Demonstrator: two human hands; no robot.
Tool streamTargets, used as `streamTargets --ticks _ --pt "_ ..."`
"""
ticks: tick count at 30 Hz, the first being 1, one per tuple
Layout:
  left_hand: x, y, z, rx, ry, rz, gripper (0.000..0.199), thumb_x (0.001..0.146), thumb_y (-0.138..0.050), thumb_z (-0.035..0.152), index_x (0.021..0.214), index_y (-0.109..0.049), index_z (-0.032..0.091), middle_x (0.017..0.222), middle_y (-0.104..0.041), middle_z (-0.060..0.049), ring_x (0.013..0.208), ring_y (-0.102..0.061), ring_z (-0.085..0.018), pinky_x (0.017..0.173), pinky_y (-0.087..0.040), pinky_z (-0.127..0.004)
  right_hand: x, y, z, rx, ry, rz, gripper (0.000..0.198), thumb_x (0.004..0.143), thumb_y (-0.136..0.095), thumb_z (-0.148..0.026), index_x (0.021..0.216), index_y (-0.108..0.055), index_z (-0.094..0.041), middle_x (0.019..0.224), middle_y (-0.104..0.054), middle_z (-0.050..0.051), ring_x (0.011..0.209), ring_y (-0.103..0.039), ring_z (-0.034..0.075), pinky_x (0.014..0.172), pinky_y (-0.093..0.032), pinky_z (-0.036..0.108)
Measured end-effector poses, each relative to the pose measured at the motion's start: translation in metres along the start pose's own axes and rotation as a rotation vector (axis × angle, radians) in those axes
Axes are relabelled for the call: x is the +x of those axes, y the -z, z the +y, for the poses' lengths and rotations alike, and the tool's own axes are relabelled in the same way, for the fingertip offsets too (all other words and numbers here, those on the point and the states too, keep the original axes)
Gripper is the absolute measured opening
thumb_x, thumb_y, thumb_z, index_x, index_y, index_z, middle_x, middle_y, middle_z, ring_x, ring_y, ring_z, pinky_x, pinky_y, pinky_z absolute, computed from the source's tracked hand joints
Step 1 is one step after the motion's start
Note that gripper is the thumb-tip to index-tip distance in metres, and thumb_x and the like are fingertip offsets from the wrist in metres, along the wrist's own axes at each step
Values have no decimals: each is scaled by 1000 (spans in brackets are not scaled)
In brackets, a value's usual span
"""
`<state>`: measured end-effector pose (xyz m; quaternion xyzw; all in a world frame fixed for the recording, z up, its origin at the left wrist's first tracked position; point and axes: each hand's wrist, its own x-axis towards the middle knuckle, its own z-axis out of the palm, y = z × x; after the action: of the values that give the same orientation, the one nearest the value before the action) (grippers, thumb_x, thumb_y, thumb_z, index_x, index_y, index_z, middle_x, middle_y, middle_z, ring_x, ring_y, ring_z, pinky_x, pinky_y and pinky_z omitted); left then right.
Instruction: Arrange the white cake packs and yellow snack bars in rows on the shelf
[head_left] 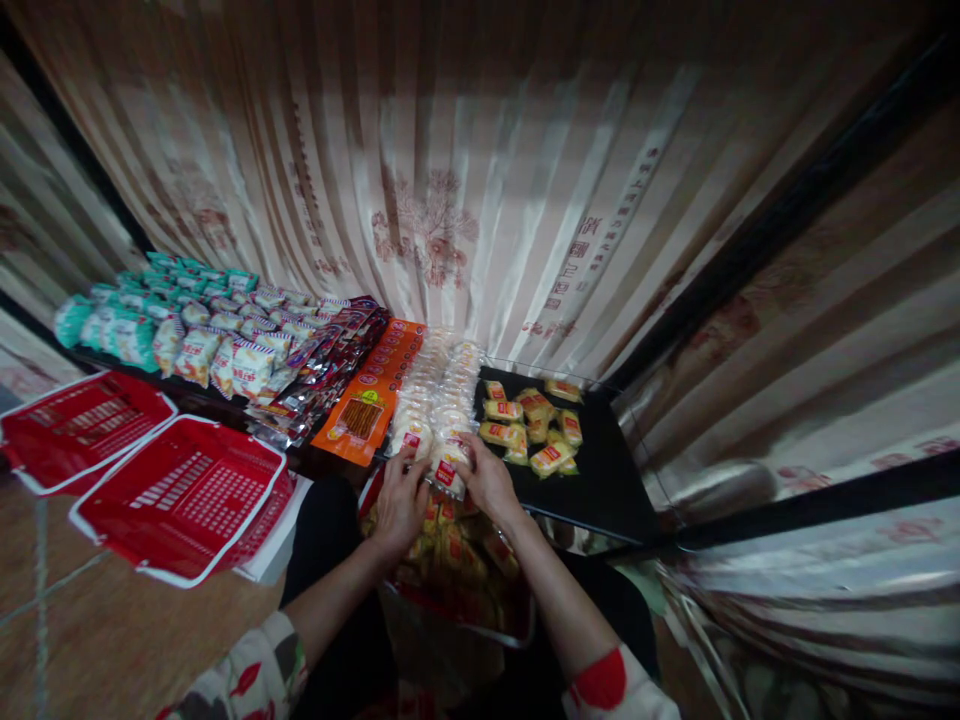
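Note:
Two rows of clear-wrapped white snack packets [422, 385] run back from the table's front edge. At the front of the right row lies a white snack packet with a red label [448, 474]. My right hand [491, 486] closes on its right side, thumb and fingers bent against the wrapper. My left hand [400, 508] is at its left side with curled fingers, the fingertips also close to the front packet of the left row [411, 441]. Below both hands, between my knees, a red basket [517, 632] holds many yellow-wrapped snacks [450, 555].
Loose yellow snack packets [551, 457] lie on the black table [607, 470] at right. Leftward come an orange snack bag [371, 395], dark shiny packets [330, 365], white bags [251, 365] and green bags [131, 335]. Red baskets [187, 490] stand front left. A pleated curtain [495, 200] hangs behind.

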<state>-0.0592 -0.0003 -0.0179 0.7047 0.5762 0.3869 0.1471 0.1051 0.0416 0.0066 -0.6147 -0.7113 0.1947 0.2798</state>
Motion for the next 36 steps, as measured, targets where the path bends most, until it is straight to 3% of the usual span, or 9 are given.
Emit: streamTargets --ticks 4,9,16,23,36 --pt "13 -7 -3 172 -12 82 43 78 -55 19 120 -49 21 132 -35 -11 124 -34 -27 98 -40 -44 12 0 0 2 51 11 37 75 -51 -16 111 -55 -18 105 -63 8 92 -59 20 86 -45 33" --pt "21 -17 -11 273 42 95 49 77 -59 26 123 -45 15 131 -36 -17 124 -35 -30 97 -40 -46 16 -9 5 -18 81 147 28 77 -50 -19 103 -60 -19 99 -58 8 94 -55 21 87 -45 35" --pt "18 -25 -19 190 90 93 47 79 -55 24 124 -42 18 132 -33 -15 125 -33 -29 95 -42 -45 -2 -34 17 3 14 364 56 79 -52 -36 129 -40 -16 125 -43 15 118 -40 27 98 -36 43" --pt "20 -25 -27 123 79 96 46 80 -55 24 123 -43 18 131 -32 -14 124 -33 -29 98 -39 -45 -5 -43 22 76 -48 325 65 81 -48 -44 135 -32 -13 122 -52 16 110 -49 27 93 -40 43" --pt "29 -27 -37 54 83 239 32 83 -49 22 114 -49 16 123 -39 -13 119 -39 -25 99 -38 -46 1 -56 25 -58 58 409 53 87 -40 -41 132 -37 -13 126 -49 16 116 -43 26 95 -37 44"
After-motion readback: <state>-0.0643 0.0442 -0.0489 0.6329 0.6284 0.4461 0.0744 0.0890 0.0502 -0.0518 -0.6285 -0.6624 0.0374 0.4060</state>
